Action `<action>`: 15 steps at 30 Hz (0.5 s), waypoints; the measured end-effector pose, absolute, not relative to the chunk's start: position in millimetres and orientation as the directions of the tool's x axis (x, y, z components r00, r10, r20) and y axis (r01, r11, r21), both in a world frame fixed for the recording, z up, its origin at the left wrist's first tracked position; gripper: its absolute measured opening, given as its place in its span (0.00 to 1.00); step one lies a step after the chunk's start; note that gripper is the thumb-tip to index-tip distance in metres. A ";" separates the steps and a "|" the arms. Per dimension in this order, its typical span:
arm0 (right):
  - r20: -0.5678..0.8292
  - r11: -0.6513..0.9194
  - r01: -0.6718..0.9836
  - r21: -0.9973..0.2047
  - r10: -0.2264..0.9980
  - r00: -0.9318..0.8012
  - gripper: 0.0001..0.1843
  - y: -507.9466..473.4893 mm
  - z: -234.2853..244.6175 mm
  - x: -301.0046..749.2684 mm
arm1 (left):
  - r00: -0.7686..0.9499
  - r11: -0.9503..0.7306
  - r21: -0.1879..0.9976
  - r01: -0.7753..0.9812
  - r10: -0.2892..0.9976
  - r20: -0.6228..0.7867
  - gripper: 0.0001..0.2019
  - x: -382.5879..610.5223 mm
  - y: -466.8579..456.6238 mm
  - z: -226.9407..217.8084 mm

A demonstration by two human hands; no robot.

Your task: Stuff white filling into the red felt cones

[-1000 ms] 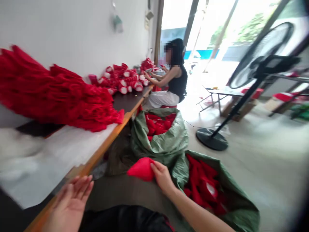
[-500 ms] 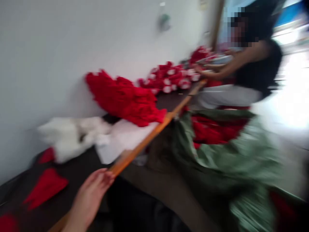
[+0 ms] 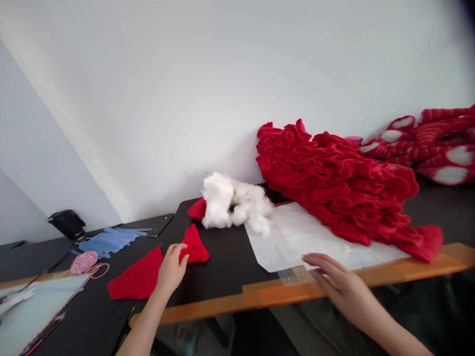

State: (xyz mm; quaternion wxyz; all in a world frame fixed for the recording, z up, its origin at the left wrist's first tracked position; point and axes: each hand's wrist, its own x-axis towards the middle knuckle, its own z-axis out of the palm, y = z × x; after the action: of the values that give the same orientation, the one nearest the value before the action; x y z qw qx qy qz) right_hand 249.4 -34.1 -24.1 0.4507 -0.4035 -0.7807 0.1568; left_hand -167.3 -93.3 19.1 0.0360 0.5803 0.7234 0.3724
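- Right here, the right hand (image 3: pixel 343 287) is spread open, fingers flat-out at the near edge of the white sheet (image 3: pixel 297 242), holding nothing.
- The left hand (image 3: pixel 171 269) is curled, its fingertips (image 3: pixel 177 249) against the red triangular fabric piece (image 3: pixel 194 247); can't call from here whether it's actually pinching it.
- That piece lies on the black desk (image 3: pixel 222 269), tip pointing up and away toward the wall, long axis running from the hand's side to that tip.
- Just left of the hand, a larger red fabric wedge (image 3: pixel 136 276) lies flat, stretched across the desk.
- Further on, a clump of white stuffing (image 3: pixel 232 202) sits against a small red scrap (image 3: pixel 196 209).
- Behind the sheet, a big ruffled red fabric heap (image 3: pixel 334 188) slumps along the wall.
- Far right, red-and-white stuffed pieces (image 3: pixel 445 146) pile up.
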 end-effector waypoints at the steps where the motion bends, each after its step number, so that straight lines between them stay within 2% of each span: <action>1: 0.548 0.643 0.488 -0.591 0.763 -0.342 0.15 -17.0 -19.7 225.4 | -0.308 0.049 0.541 0.840 0.863 0.401 0.13 -178.6 -81.6 18.4; 4: 0.484 0.606 0.593 -0.530 0.791 -0.375 0.21 24.9 -12.5 159.6 | -0.219 0.011 0.431 0.902 0.873 0.435 0.08 -194.9 -52.8 12.5; 6: 0.434 0.488 0.674 -0.555 0.861 -0.267 0.26 47.1 -12.2 128.5 | -0.161 -0.027 0.381 0.924 0.877 0.453 0.04 -199.6 -38.2 10.2; 8: 0.391 0.372 0.701 -0.608 0.909 -0.144 0.31 67.0 -14.4 111.1 | -0.130 -0.056 0.354 0.934 0.867 0.482 0.06 -205.8 -26.8 14.9; 10: 0.365 0.323 0.686 -0.652 0.927 -0.089 0.30 84.0 -17.7 107.1 | -0.148 -0.065 0.350 0.935 0.824 0.548 0.07 -212.5 -19.1 28.2; 12: 0.352 0.337 0.644 -0.687 0.929 -0.110 0.25 96.4 -20.9 113.1 | -0.191 -0.080 0.365 0.928 0.738 0.648 0.07 -212.9 -15.9 46.8; 14: 0.345 0.363 0.576 -0.732 0.927 -0.146 0.24 103.3 -22.7 122.9 | -0.174 -0.164 0.385 0.908 0.688 0.704 0.07 -199.6 -16.8 63.9; 15: 0.340 0.370 0.538 -0.758 0.927 -0.159 0.24 104.9 -22.9 127.2 | -0.121 -0.238 0.395 0.887 0.707 0.697 0.07 -186.7 -17.9 69.7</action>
State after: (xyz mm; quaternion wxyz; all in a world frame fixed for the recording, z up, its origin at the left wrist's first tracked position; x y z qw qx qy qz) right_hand 127.2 104.9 -22.9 0.4044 -0.5071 -0.7220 0.2408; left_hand -186.7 -17.9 69.7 -0.1033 0.6550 0.6086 0.4359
